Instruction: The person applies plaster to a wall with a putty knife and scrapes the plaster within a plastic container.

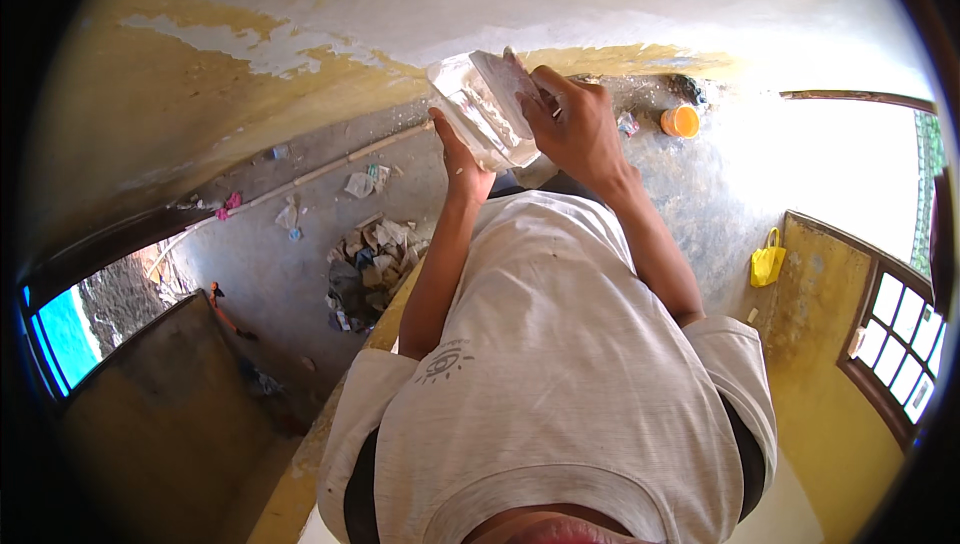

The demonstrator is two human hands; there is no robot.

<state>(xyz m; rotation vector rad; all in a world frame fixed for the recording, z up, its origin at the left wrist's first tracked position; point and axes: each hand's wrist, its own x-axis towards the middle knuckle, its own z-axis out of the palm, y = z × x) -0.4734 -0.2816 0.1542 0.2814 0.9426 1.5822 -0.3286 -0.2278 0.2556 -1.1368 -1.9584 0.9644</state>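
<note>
Upper centre of frame: clear plastic container [487, 109] held against the wall. Left hand [462, 166] cups its underside; right hand [575, 129] closed over its top edge. Likely light, thin-walled, flexes easily (slick too); grip at rims.

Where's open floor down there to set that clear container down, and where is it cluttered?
Both hands, left and right, hold the clear container. Bare grey floor lies between the right forearm and the yellow bag, below the orange tub. Another patch lies between the long pole and the debris heap, which is crowded.
</note>
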